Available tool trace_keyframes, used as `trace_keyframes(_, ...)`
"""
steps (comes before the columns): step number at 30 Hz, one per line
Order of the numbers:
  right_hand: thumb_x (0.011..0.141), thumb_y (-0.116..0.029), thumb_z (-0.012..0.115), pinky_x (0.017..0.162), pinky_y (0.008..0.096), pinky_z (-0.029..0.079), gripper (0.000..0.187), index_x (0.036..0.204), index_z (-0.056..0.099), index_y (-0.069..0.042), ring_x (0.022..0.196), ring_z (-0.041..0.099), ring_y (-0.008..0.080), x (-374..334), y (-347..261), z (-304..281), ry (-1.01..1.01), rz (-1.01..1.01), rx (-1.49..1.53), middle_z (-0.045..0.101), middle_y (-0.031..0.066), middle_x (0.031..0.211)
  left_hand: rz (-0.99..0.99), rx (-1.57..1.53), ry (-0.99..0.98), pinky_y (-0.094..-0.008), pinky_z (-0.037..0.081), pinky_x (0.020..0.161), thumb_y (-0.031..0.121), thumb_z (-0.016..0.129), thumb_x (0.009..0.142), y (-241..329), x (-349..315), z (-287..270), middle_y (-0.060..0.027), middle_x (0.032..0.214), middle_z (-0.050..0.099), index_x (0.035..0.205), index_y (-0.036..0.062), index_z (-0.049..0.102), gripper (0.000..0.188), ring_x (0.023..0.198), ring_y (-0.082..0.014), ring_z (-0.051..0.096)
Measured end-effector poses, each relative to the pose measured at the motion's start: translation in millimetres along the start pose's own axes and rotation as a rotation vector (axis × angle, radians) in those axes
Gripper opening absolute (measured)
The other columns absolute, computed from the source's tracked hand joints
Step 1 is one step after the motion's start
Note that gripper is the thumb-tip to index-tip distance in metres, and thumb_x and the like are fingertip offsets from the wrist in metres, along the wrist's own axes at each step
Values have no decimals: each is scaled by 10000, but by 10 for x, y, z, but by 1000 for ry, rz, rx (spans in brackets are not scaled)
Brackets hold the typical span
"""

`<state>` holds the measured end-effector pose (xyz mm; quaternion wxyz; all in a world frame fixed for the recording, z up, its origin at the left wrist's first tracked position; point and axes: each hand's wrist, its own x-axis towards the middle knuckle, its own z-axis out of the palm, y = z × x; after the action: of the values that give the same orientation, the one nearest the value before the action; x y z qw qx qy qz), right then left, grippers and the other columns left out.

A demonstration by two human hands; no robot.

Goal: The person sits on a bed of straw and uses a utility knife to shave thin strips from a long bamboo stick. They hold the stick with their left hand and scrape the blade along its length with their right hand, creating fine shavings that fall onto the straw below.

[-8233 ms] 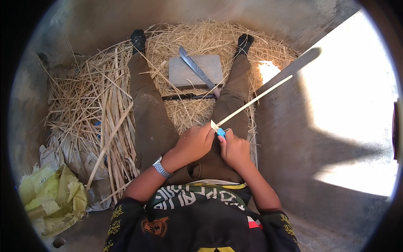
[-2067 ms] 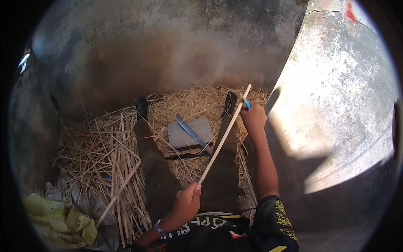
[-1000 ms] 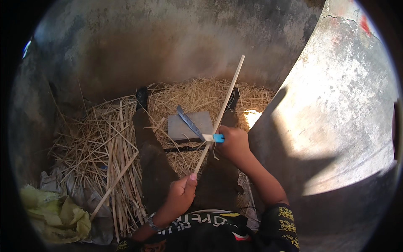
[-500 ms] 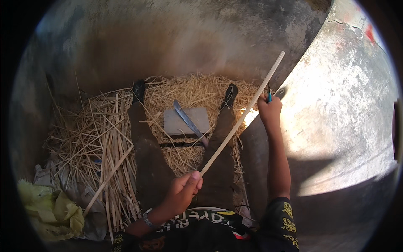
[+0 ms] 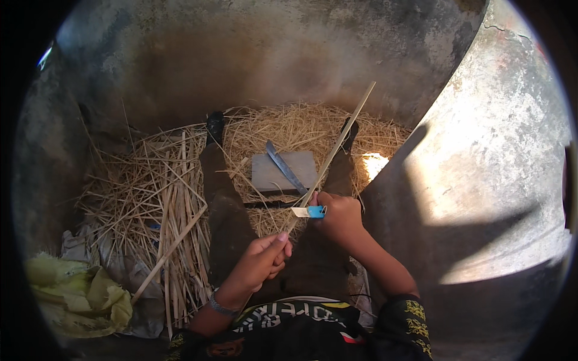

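A long, thin, pale bamboo strip [image 5: 346,132] slants up and away to the right over my legs. Its near end is pinched between the thumb and fingers of my left hand [image 5: 259,260]. Farther up the strip, my right hand [image 5: 341,218] is closed around a small blue-handled knife [image 5: 315,211]. The knife's bright blade lies across the strip, just beyond my left fingers; how deep it bears cannot be seen. Part of the strip passes behind or beside my right fingers.
A machete [image 5: 284,167] rests on a grey block [image 5: 267,178] between my legs. Pale shavings [image 5: 271,123] cover the floor. Many strips [image 5: 177,222] lie piled to the left, near a crumpled yellow-green sack [image 5: 78,301]. A curved concrete wall [image 5: 241,54] stands ahead.
My right hand has come from the far right, inward and nearer, bringing the knife onto the strip. The strip's far end has swung left. My left hand still grips the near end.
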<state>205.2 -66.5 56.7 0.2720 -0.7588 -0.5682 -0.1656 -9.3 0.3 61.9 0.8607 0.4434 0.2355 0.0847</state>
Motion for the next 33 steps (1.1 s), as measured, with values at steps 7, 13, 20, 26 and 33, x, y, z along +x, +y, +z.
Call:
trace_keyframes(7, 864, -126, 667, 390, 385, 449, 257, 650, 534, -78, 437, 611, 263, 139, -3, 169, 172, -186, -45, 591, 92, 555, 170, 123, 172, -212, 206, 408, 450, 429, 1068, -224, 79, 146, 78, 588, 316, 804, 113, 465, 429, 445, -23, 253)
trace_keyframes(13, 833, -105, 680, 391, 362, 443, 247, 651, 515, -79, 410, 583, 242, 485, -62, 164, 324, -216, -139, 559, 70, 527, 333, 308, 321, -203, 231, 425, 474, 432, 1062, -166, 45, 100, 77, 599, 335, 826, 102, 486, 444, 467, -16, 281)
trace_keyframes(20, 802, -181, 654, 555, 465, 517, 133, 770, 700, -61, 628, 678, 380, 1192, 319, -134, 210, 375, -175, 669, 185, 682, 362, 440, 334, -238, 284, 477, 389, 431, 1079, -186, -31, 135, 46, 617, 367, 821, 60, 503, 424, 517, -38, 325)
trace_keyframes(26, 839, -183, 603, 721, 454, 572, 211, 823, 746, -29, 825, 722, 400, 1738, 1054, -344, 161, 588, -408, 721, 218, 842, 311, 623, 274, -304, 364, 542, 324, 445, 1081, -295, 118, 77, -25, 620, 419, 850, -6, 526, 411, 584, -84, 389)
trace_keyframes(33, 882, -320, 624, 768, 466, 566, 287, 910, 755, -66, 824, 708, 396, 1731, 1542, -1036, 255, 760, -143, 721, 201, 857, 247, 487, 118, -215, 268, 502, 323, 426, 1090, -238, -5, -23, 61, 633, 352, 863, 75, 513, 347, 552, -23, 297)
